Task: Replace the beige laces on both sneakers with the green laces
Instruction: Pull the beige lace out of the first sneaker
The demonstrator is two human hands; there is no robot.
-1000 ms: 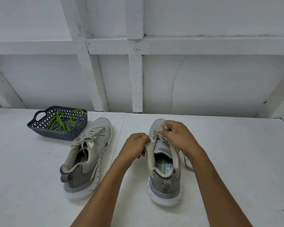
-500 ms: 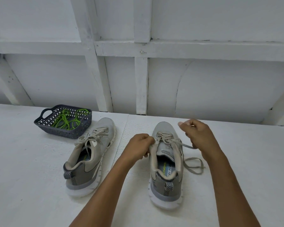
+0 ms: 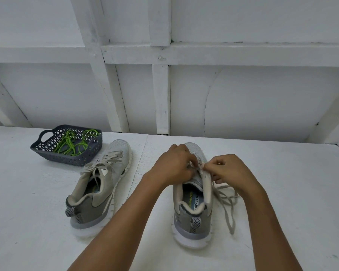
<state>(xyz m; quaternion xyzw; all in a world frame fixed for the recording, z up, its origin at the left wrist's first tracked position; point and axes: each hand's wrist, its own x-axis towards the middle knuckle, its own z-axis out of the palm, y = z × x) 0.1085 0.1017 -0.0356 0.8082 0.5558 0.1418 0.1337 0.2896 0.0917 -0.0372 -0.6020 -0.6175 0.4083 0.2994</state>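
Note:
Two grey sneakers stand on a white table, heels toward me. The right sneaker (image 3: 192,208) has its beige lace (image 3: 226,200) untied, with loose ends trailing on the table to its right. My left hand (image 3: 171,165) and my right hand (image 3: 229,169) meet over its lacing, both pinching the beige lace near the upper eyelets. The left sneaker (image 3: 100,184) leans on its side, its beige lace (image 3: 106,163) still tied in a bow. Green laces (image 3: 72,142) lie in a dark grey basket (image 3: 80,159) at the back left.
A white wall with white beams (image 3: 160,98) rises right behind the table. The table's back edge runs just beyond the sneaker toes. A seam (image 3: 141,159) in the tabletop runs between the two sneakers.
My right hand had pulled a lace end out to the right; it has come back to the eyelets. My left hand moved up from the shoe's collar onto the lacing.

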